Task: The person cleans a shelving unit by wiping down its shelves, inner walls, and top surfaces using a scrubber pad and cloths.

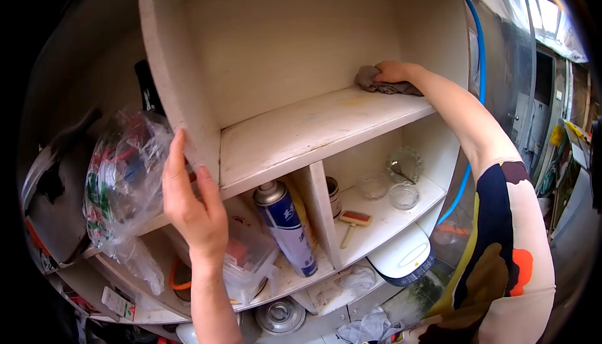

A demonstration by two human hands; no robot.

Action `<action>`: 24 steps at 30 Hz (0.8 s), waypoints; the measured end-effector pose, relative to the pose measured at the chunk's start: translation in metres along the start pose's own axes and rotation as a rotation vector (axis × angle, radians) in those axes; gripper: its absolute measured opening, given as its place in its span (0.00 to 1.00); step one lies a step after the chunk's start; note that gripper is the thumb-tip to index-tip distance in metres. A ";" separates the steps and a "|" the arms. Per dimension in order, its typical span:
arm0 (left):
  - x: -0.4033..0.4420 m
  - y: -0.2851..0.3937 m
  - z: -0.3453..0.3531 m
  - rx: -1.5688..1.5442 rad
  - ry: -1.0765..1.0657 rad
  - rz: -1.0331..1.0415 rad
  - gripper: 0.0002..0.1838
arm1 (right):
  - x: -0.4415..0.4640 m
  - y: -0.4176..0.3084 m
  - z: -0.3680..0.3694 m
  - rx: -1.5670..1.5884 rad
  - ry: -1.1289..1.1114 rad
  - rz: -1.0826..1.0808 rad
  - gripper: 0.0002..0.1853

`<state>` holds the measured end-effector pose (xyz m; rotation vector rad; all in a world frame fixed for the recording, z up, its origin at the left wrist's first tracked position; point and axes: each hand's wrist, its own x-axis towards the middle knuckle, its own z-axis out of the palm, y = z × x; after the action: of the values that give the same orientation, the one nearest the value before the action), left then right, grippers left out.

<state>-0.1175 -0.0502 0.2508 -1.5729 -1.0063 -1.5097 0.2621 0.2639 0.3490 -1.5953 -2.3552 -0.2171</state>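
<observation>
My right hand (395, 71) presses a crumpled grey-brown cloth (390, 87) onto the upper shelf (295, 128), near its back right corner. The fingers are bent over the cloth and partly hidden in it. At the left, my left hand (194, 203) rests its fingertips against the front edge of the upright divider (172, 74), fingers apart and holding nothing. Beside that hand hangs a clear plastic bag (122, 181) with coloured printing. Faint brownish marks show on the shelf board.
Below stand a blue spray can (285, 228), a small brush (354, 222), glass dishes (403, 197) and a dark tin (332, 195). A clear plastic box (251, 256) sits left of the can. A white appliance (401, 253) is lower right. A blue hose (481, 49) runs down the cabinet's right side.
</observation>
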 end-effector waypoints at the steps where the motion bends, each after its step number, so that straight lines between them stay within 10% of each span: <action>1: 0.000 0.001 0.001 -0.039 0.000 -0.047 0.25 | 0.005 0.007 -0.001 -0.033 -0.026 -0.005 0.29; 14: -0.004 0.003 0.006 0.061 0.011 -0.067 0.24 | 0.046 0.092 0.011 -0.250 0.014 -0.010 0.26; 24: -0.003 -0.002 0.007 0.079 0.038 0.018 0.26 | 0.028 -0.165 0.007 0.035 -0.010 -0.693 0.23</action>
<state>-0.1165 -0.0437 0.2472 -1.4896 -1.0153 -1.4646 0.0984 0.2286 0.3568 -0.7053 -2.8080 -0.3016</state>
